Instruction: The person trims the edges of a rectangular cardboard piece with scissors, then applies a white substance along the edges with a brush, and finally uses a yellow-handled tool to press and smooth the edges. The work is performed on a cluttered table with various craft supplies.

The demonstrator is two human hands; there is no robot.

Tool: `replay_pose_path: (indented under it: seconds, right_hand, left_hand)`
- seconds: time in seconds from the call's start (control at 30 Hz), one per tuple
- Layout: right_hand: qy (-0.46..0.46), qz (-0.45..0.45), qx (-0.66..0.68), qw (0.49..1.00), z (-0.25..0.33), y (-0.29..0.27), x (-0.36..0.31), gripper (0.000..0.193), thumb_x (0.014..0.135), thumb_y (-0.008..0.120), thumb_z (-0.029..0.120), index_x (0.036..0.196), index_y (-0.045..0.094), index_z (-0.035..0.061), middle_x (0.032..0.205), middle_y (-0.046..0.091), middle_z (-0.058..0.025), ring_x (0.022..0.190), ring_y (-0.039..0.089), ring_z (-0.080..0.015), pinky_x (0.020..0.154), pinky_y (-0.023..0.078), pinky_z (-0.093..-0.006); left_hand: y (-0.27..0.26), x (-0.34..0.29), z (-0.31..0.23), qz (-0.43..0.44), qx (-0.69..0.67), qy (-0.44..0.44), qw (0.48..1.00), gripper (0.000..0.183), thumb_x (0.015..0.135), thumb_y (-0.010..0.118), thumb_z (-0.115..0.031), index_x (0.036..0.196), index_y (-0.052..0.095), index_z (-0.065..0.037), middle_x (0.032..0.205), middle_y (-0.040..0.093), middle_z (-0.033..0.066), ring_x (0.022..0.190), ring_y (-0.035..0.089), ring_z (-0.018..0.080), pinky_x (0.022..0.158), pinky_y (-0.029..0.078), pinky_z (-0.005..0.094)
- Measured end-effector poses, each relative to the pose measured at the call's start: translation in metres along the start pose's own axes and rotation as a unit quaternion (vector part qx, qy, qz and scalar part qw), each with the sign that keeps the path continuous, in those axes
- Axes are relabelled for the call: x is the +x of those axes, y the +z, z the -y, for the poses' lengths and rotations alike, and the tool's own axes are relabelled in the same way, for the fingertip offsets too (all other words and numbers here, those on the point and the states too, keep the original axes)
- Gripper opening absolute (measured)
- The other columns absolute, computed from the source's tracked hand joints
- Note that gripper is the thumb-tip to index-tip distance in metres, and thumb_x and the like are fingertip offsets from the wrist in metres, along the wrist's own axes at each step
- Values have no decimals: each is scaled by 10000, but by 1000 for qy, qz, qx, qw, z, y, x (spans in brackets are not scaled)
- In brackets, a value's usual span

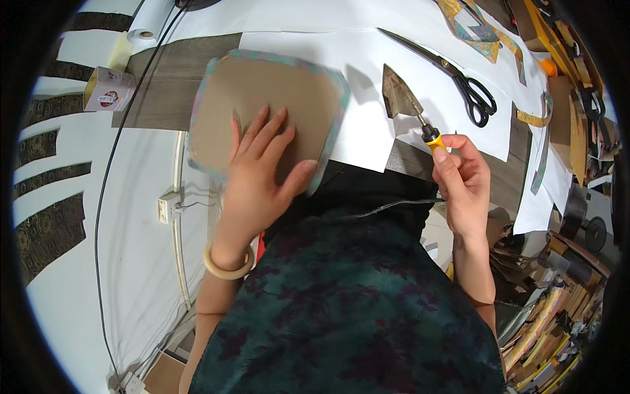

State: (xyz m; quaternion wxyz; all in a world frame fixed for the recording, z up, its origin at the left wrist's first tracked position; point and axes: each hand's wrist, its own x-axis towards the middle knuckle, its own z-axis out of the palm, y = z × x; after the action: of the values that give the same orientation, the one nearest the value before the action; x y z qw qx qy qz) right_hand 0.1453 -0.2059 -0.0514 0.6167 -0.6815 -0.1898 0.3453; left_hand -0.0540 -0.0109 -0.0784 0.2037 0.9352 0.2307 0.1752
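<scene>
My left hand [259, 164] lies with fingers spread on a brown board [279, 85] with rounded corners. Patterned blue-green and pink material [289, 60] is folded over the board's edges. My right hand [464, 180] is closed round the yellow and black handle of a small pointed trowel [401, 95], its blade aimed up and to the left, away from the board. Just right of the blade lies a pair of large black-handled scissors [453, 71]. White paper [357, 134] is under the scissors and beside the board.
Patterned offcuts [472, 29] lie at the far right. A paper roll [146, 29] and a small box [109, 90] are at the far left. A black cable [108, 171] runs down the left side. Stacked rolls and sheets [545, 315] crowd the lower right.
</scene>
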Motion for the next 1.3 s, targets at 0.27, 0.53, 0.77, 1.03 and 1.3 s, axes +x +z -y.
replay_pose_path:
  seconds: [0.27, 0.53, 0.77, 1.03, 1.3]
  right_hand:
    - [15, -31, 61, 998, -10, 3, -1, 136, 957, 616, 168, 1001, 581, 43, 599, 442, 97, 521, 312, 3, 457, 200, -186]
    - [-8, -1, 86, 996, -13, 15, -2, 131, 965, 605, 184, 975, 572, 57, 592, 430, 92, 503, 304, -8, 444, 194, -193]
    - [-55, 3, 92, 994, -27, 19, -9, 131, 980, 572, 165, 952, 542, 40, 596, 439, 66, 506, 347, -16, 453, 233, -185]
    - [-295, -60, 27, 953, -78, 20, -24, 279, 885, 679, 147, 993, 519, -55, 800, 620, -94, 656, 531, -93, 628, 433, -208]
    - [-444, -96, -36, 890, -85, 39, -12, 309, 849, 733, 171, 961, 590, -79, 754, 646, -139, 594, 584, -140, 559, 459, -225]
  left_hand:
    - [-14, -67, -9, -13, -428, -125, 895, 90, 844, 634, -66, 805, 639, 15, 840, 636, 118, 715, 580, 225, 696, 446, 303]
    - [69, -66, -29, -21, -769, -415, 486, 404, 989, 493, -425, 1063, 566, -35, 806, 604, 86, 712, 567, 179, 671, 478, 333]
    - [64, -48, -17, -307, -669, -387, 555, 324, 942, 595, -317, 1114, 570, -44, 991, 639, 78, 813, 623, 188, 656, 524, 340]
    - [-1, -16, -33, -234, -798, -260, 491, 352, 933, 569, -134, 1264, 508, -33, 1132, 632, 69, 1045, 623, 217, 835, 538, 390]
    - [-17, 0, -55, -175, -862, -204, 429, 347, 934, 552, -87, 1272, 497, -26, 1208, 594, 83, 1132, 581, 204, 990, 460, 387]
